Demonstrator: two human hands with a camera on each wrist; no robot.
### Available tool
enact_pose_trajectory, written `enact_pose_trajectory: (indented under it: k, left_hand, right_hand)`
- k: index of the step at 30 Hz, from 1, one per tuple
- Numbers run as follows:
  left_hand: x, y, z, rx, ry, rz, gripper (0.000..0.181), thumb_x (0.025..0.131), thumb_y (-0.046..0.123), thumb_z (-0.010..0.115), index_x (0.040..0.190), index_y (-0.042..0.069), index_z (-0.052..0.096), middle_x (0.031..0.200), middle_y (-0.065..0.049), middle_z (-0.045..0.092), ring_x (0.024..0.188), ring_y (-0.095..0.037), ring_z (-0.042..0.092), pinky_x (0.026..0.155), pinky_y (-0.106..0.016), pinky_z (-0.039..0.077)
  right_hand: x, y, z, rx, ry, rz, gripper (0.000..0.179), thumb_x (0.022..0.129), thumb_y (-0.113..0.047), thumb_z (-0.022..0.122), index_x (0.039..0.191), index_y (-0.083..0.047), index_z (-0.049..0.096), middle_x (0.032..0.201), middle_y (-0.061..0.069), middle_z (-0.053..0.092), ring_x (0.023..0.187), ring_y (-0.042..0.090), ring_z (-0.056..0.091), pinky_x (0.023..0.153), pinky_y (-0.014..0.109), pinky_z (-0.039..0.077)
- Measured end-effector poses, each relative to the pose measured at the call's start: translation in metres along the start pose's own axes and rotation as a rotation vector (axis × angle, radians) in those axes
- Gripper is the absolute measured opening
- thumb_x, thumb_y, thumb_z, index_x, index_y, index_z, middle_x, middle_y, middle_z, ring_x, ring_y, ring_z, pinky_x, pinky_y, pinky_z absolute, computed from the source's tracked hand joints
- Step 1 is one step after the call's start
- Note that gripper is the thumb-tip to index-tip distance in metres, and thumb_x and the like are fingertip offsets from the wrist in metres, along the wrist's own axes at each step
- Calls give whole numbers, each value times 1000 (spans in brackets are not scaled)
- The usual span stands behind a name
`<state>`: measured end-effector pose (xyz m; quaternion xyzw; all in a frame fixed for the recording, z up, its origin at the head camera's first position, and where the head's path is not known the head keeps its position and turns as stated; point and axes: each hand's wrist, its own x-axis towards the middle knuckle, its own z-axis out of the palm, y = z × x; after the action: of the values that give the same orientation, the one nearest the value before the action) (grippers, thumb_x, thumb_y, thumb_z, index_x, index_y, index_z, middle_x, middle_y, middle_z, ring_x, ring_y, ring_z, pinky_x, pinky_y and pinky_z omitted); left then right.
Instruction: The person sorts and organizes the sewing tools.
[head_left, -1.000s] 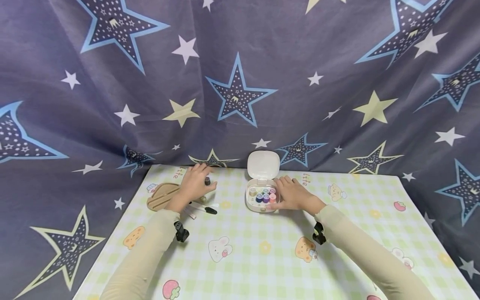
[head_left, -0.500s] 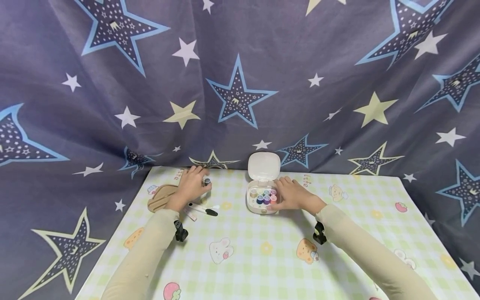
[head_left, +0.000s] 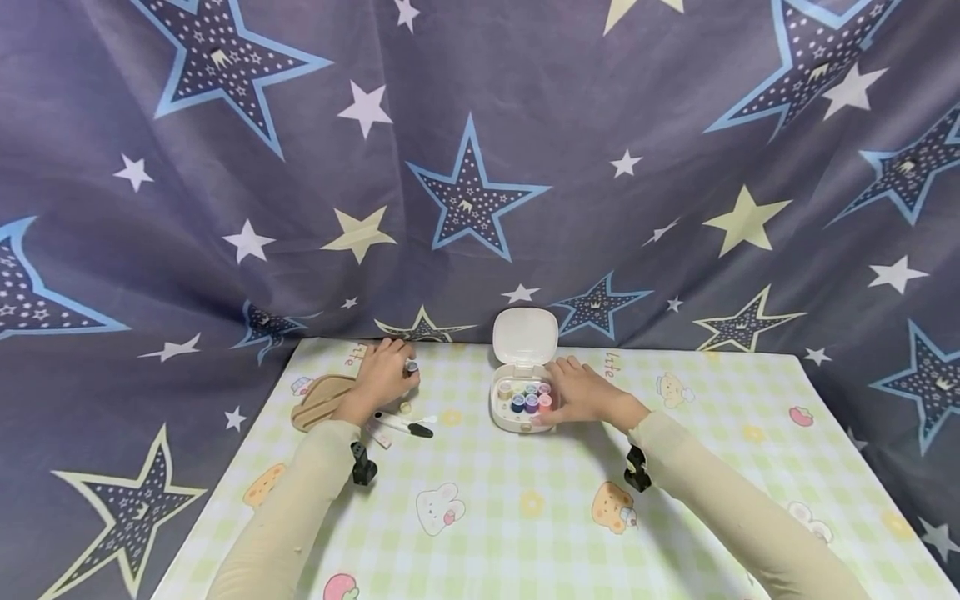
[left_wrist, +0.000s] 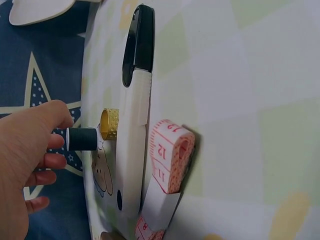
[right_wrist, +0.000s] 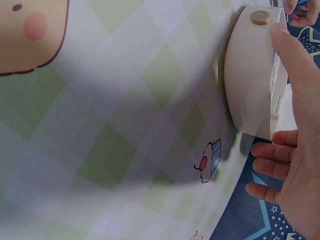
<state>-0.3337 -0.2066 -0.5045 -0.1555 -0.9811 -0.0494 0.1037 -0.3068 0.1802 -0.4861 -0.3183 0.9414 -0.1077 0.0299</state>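
Note:
My left hand [head_left: 382, 372] pinches a dark green thread spool [left_wrist: 82, 139] between thumb and index finger, the other fingers loosely bent. Close by lie a gold thimble [left_wrist: 109, 124], a slim white tool with a black end [left_wrist: 133, 150] and a folded tape measure [left_wrist: 167, 155] with red markings. At the middle back, my right hand [head_left: 588, 392] grips the right side of a white sewing box [right_wrist: 250, 75], thumb at the front rim and fingers toward the back. Its lid [head_left: 526, 336] is up, and several coloured thread spools [head_left: 532, 402] stand inside.
A brown wooden tray-like piece [head_left: 318, 406] with grooves lies left of the left hand, partly behind the wrist. A star-patterned curtain [head_left: 480, 183] hangs right behind the table's back edge. The checked tablecloth [head_left: 525, 542] stretches toward the front.
My left thumb has closed in from a spread position against the spool, and the spool has tilted so its pale end shows. The right hand stays on the box.

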Motion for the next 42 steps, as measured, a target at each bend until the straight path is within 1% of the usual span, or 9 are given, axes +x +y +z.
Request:
enact_pose_trajectory:
  k: [7,11,16,23,29,35,42]
  left_hand:
    - [2,-4,4,12,11,-19,34,90,34,69,115,10,67,112,-10,64,107,-32,53,94,-56,42]
    - [2,-4,4,11,-1,-27,31,90,33,68,112,10,66,108,-9,63,105,-32,53,92,-55,41]
    - [2,-4,4,-3,-6,-23,28,90,29,68,108,9,66,105,-9,63,102,-32,52,89,-55,40]
    - [4,-5,7,-15,-19,-30,25,91,27,67,107,9,67,106,-9,64,103,-32,53,92,-55,41]
    - [4,-4,7,-38,-33,-25,21,93,25,67,106,8,66,102,-9,62,100,-32,52,93,-57,41]
    - [4,-3,7,-56,-24,-22,20,92,24,68,104,8,66,100,-9,62,100,-31,52,96,-58,41]
    - [5,-4,8,-70,-21,-11,18,93,24,68,102,8,66,100,-9,63,96,-31,52,93,-56,41]
  right_hand:
    - [2,0,2,4,0,7,96,74,-69,77,137,-2,51,124,15,56,117,32,51,103,59,46]
    - [2,-1,2,16,-4,15,97,74,-68,77,138,-1,50,124,15,56,117,32,51,103,59,45]
    - [2,-2,1,30,-4,21,98,74,-69,77,138,-1,50,123,15,57,116,31,51,102,57,46]
    - [3,1,4,20,12,6,98,73,-69,77,137,-1,51,122,14,57,114,30,52,99,54,48]
    - [2,2,5,26,13,9,99,73,-69,78,137,0,50,123,15,57,115,30,51,100,54,47]
    - [2,3,5,40,8,20,100,73,-68,79,139,1,49,125,16,57,117,31,51,102,56,47]
    - [3,5,7,38,9,15,99,73,-68,78,139,0,48,125,16,57,116,31,51,100,55,47]
